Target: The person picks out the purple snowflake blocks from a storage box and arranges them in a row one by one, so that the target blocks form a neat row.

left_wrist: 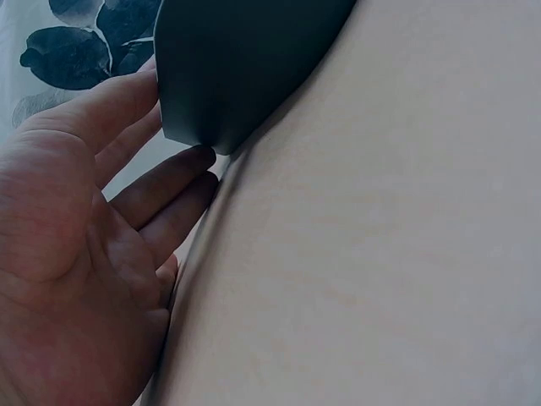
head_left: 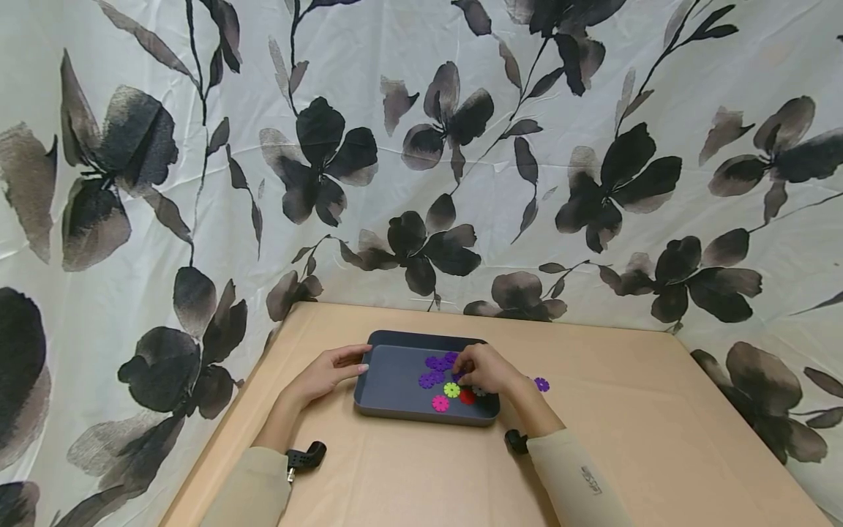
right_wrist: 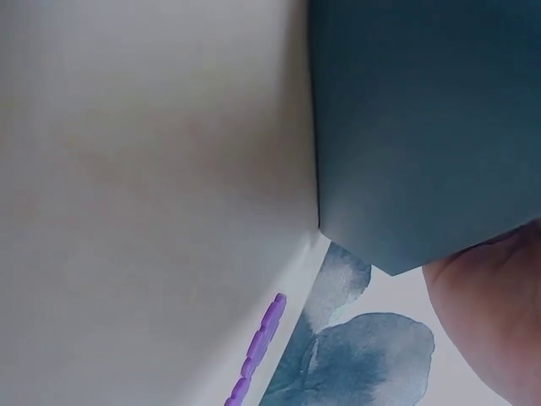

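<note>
Grey tray (head_left: 391, 384) holds purple flower pieces (head_left: 432, 362), 2 hands (head_left: 329, 375) (head_left: 489, 367) at its ends

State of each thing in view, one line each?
Tray: open side up, on the table
Left hand: touching tray's left end
Right hand: over the tray, fingers bent; grip unclear
Purple pieces: grouped in tray
Yellow-green piece: in tray, flat
Pink piece: in tray, flat
Red piece: in tray, partly hidden
Outlying purple piece: on table, outside tray

Smooth matt tray (head_left: 391, 377), wrinkled cloth backdrop (head_left: 369, 197)
</note>
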Demonstrator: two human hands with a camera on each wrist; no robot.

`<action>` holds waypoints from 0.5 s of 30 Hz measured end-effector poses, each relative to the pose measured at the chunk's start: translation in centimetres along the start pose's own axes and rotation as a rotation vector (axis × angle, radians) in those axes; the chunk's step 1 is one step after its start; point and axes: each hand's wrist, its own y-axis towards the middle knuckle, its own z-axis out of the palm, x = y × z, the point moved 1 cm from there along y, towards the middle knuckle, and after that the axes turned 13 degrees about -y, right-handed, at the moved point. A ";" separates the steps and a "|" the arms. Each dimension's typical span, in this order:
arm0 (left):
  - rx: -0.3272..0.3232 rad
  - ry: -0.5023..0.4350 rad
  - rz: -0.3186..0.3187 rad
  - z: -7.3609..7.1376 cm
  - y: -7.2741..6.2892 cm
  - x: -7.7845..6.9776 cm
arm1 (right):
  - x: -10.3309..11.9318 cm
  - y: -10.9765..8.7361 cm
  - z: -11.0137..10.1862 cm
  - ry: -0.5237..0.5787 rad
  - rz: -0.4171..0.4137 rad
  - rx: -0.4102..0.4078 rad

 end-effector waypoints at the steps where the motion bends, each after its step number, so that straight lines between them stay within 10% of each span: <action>1: -0.002 -0.001 -0.001 0.0 0.0 0.0 | 0.0 -0.1 -0.1 0.001 -0.008 -0.002; 15: -0.007 0.020 0.001 0.0 0.3 0.1 | -1.2 -3.2 -2.5 0.109 0.045 -0.201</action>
